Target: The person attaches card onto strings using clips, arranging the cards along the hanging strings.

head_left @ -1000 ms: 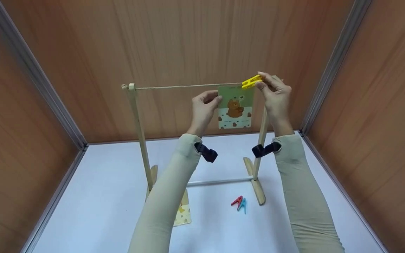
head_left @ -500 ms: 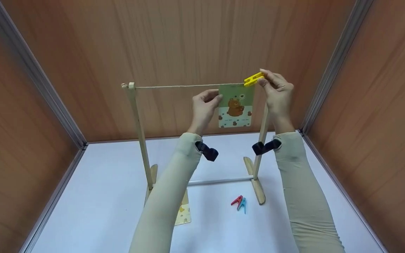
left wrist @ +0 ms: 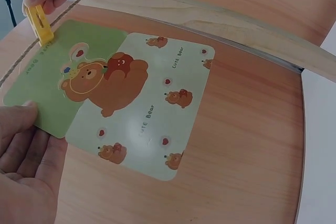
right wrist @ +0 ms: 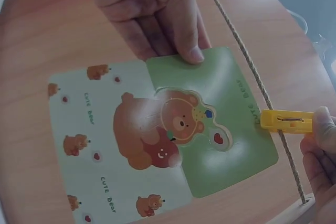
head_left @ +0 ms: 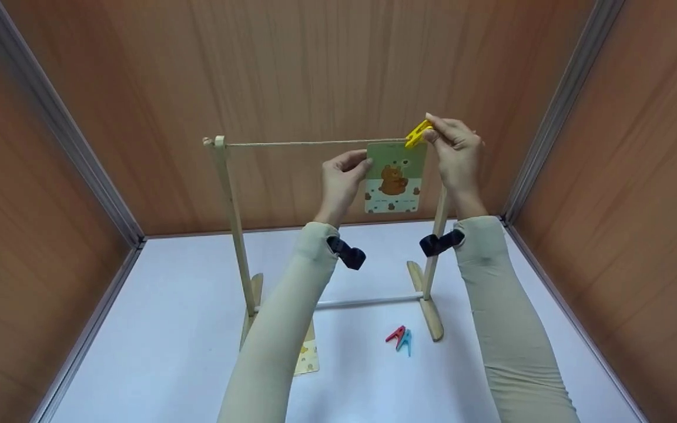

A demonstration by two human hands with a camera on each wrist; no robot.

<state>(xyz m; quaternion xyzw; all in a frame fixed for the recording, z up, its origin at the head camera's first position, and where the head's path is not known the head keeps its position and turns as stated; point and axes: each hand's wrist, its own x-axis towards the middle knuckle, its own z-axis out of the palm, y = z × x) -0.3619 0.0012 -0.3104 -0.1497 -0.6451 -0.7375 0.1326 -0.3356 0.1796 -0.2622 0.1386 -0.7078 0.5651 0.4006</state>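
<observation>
A green and white bear card (head_left: 393, 177) hangs just under the string (head_left: 315, 143). My left hand (head_left: 343, 182) pinches the card's left edge between thumb and fingers. With thumb and fingertips, my right hand (head_left: 459, 155) pinches the handle end of a yellow clothespin (head_left: 418, 134). In the right wrist view the clothespin (right wrist: 286, 121) lies across the string, its tip over the card's top edge. The left wrist view also has the clothespin (left wrist: 40, 24) at the string and the card's top edge. Whether its tips grip the card is hard to tell.
The string runs between two wooden posts (head_left: 234, 229) joined low by a white rod (head_left: 368, 302). On the white table lie a red clothespin (head_left: 396, 335), a blue clothespin (head_left: 405, 341) and a yellowish card (head_left: 307, 357), partly behind the left sleeve. Wood-grain panels stand around.
The right hand and yellow clothespin rose slightly to the right, then came back left, and the clothespin is now tilted more steeply. The left hand and card have barely moved.
</observation>
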